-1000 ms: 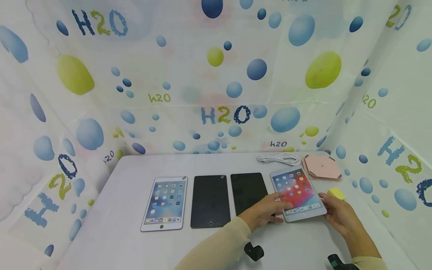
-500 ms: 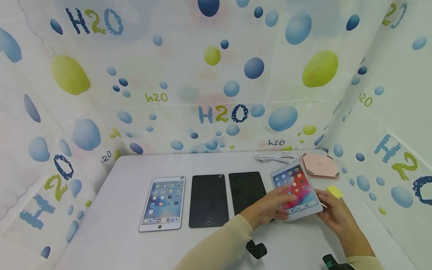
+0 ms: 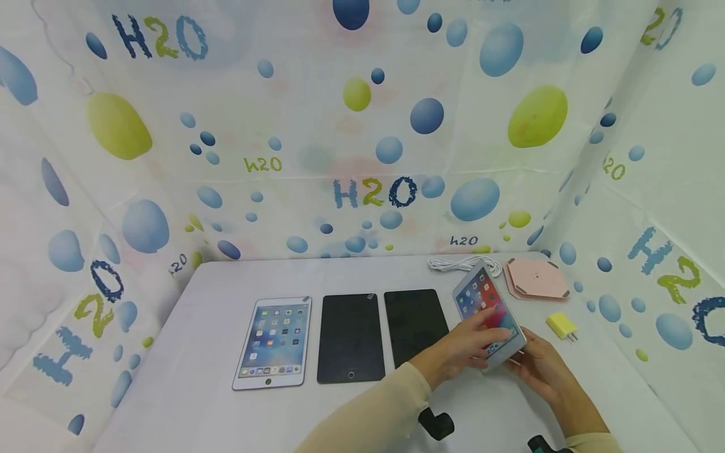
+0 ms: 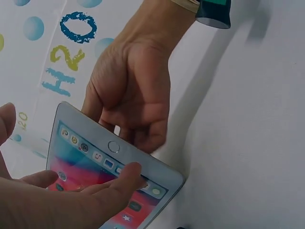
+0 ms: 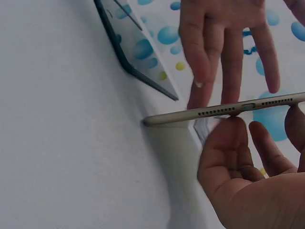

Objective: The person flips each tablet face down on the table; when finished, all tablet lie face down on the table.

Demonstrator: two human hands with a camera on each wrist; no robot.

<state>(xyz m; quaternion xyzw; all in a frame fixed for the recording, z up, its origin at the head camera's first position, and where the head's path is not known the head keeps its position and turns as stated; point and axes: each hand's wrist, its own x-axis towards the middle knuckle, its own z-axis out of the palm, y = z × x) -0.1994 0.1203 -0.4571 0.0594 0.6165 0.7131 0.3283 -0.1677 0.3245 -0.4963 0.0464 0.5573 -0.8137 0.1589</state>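
Observation:
A white tablet (image 3: 480,294) with a lit red-and-blue screen is tilted up off the table at the right. My left hand (image 3: 457,347) lies over its lower left part, straight fingers touching the screen. At the lower right corner my right hand (image 3: 540,371) grips the tablet; in the right wrist view its bent fingers (image 5: 233,138) meet the bottom edge beside the port. Some of those fingers are hidden behind the tablet. A small whitish bit shows between them, too small to identify. Left of it lies a black tablet (image 3: 413,321), its lower right corner covered by the left hand.
Further left lie another black tablet (image 3: 351,340) and a white tablet (image 3: 272,340) with a lit screen. A coiled white cable (image 3: 461,263) and a pink case (image 3: 537,279) sit at the back right. A yellow plug (image 3: 561,324) lies beside the right hand.
The white tablet has been lifted and tilted up more steeply, its lower right corner swinging left. My right hand has moved left with it, uncovering the yellow plug. The left hand stays on the screen.

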